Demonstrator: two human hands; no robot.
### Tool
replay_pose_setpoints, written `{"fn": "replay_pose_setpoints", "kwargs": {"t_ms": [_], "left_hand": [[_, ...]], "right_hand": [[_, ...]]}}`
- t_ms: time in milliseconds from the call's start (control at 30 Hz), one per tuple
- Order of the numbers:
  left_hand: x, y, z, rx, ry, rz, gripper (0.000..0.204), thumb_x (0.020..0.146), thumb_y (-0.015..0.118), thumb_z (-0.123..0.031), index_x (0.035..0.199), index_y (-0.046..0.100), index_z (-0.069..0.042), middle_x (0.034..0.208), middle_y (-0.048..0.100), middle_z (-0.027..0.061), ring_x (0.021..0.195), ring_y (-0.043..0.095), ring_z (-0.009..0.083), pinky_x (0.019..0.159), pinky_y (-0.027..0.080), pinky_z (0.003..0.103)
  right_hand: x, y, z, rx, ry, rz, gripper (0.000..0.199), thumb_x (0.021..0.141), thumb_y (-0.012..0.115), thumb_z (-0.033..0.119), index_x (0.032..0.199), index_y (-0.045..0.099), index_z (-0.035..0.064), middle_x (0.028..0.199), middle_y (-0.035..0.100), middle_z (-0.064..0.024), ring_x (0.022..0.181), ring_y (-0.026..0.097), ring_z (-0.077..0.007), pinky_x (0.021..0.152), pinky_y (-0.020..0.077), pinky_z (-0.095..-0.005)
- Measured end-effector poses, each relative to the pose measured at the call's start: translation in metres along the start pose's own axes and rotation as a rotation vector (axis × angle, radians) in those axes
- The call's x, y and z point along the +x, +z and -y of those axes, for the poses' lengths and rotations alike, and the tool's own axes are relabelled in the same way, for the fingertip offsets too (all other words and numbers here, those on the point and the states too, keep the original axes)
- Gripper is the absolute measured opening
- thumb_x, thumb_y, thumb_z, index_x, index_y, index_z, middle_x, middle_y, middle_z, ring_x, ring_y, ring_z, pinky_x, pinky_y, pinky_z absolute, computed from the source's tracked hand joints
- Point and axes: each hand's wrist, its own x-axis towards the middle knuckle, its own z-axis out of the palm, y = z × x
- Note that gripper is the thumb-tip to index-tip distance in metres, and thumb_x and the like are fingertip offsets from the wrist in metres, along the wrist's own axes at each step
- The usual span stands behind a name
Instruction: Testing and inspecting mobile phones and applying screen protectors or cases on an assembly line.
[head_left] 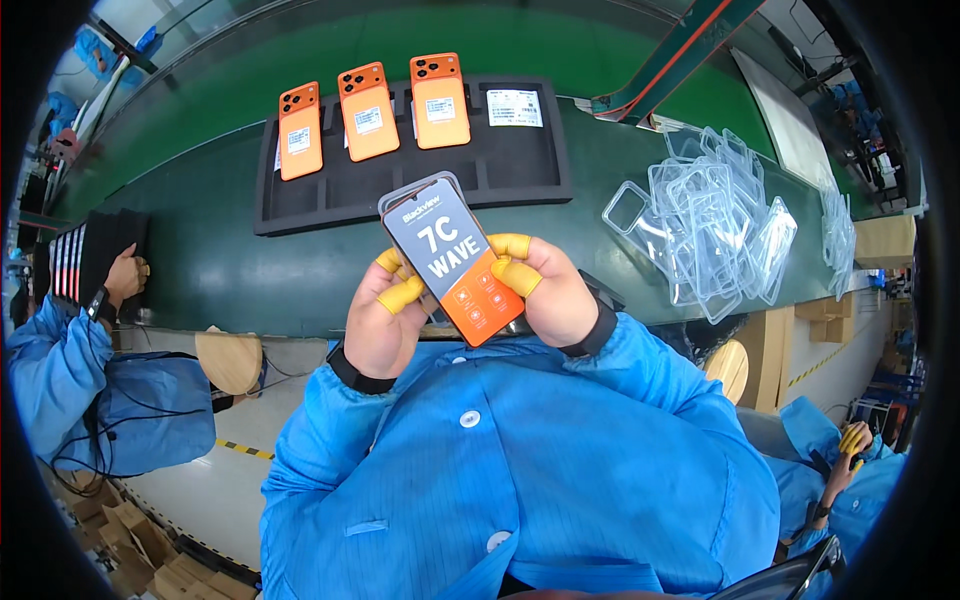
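A smartphone (455,262) with a grey and orange printed front is tilted between my two hands, above the near edge of the bench. Behind its upper end shows a pale, see-through rim (422,184) that looks like a clear phone case; how far it is fitted I cannot tell. My left hand (388,318) grips the phone's left edge and my right hand (545,285) its right edge. Yellow finger cots cover thumbs and forefingers. Beyond lies a black foam tray (412,212) with three orange phones (368,110) in it, camera ends away from me, white labels on their backs.
Clear phone cases (710,225) lie heaped at the right of the green bench (200,235). A white label sheet (515,108) sits in the tray's right slot. A green post (670,60) rises behind. At left, a co-worker's hand (125,275) holds a black tray; another person sits lower right.
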Motion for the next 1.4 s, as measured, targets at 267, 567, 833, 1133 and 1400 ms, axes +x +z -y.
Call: {"fn": "replay_pose_setpoints", "kwargs": {"t_ms": [267, 567, 833, 1133, 1400], "left_hand": [[-0.007, 0.018, -0.006, 0.085, 0.032, -0.003, 0.047, 0.088, 0.046, -0.001, 0.134, 0.042, -0.007, 0.124, 0.055, 0.0084, 0.116, 0.055, 0.0222, 0.100, 0.044, 0.043], [-0.014, 0.002, -0.008, 0.121, -0.034, 0.094, 0.051, 0.088, 0.049, -0.004, 0.138, 0.039, -0.008, 0.127, 0.054, 0.0094, 0.121, 0.054, 0.0249, 0.099, 0.046, 0.047], [-0.021, 0.000, 0.002, 0.111, -0.006, 0.093, 0.048, 0.089, 0.051, -0.006, 0.136, 0.041, -0.007, 0.127, 0.055, 0.0108, 0.118, 0.056, 0.0257, 0.095, 0.051, 0.046], [-0.025, -0.007, 0.007, 0.082, -0.020, 0.092, 0.047, 0.090, 0.052, -0.005, 0.136, 0.041, -0.005, 0.127, 0.055, 0.0127, 0.116, 0.059, 0.0267, 0.093, 0.054, 0.046], [-0.027, -0.007, 0.005, 0.078, -0.009, 0.108, 0.047, 0.091, 0.051, -0.004, 0.137, 0.039, -0.004, 0.129, 0.054, 0.0132, 0.117, 0.059, 0.0274, 0.094, 0.054, 0.046]], "right_hand": [[-0.004, 0.001, -0.002, -0.005, -0.003, 0.002, 0.032, 0.098, 0.042, 0.002, 0.127, 0.051, -0.0041, 0.114, 0.064, -0.0112, 0.100, 0.063, -0.0161, 0.088, 0.0517, -0.0299], [-0.013, -0.005, -0.003, -0.113, 0.032, 0.031, 0.032, 0.097, 0.043, 0.002, 0.128, 0.051, -0.0035, 0.116, 0.063, -0.0100, 0.104, 0.061, -0.0157, 0.092, 0.0490, -0.0313], [-0.018, -0.013, -0.013, -0.083, 0.010, 0.109, 0.032, 0.096, 0.043, 0.001, 0.127, 0.052, -0.0030, 0.117, 0.063, -0.0101, 0.105, 0.061, -0.0162, 0.094, 0.0480, -0.0315], [-0.021, -0.018, -0.019, -0.100, -0.023, 0.148, 0.032, 0.095, 0.043, 0.000, 0.126, 0.053, -0.0027, 0.116, 0.063, -0.0082, 0.106, 0.060, -0.0145, 0.093, 0.0472, -0.0301], [-0.027, -0.021, -0.020, -0.143, -0.004, 0.136, 0.032, 0.095, 0.044, 0.000, 0.125, 0.054, -0.0029, 0.114, 0.064, -0.0078, 0.104, 0.061, -0.0138, 0.092, 0.0472, -0.0295]]}}
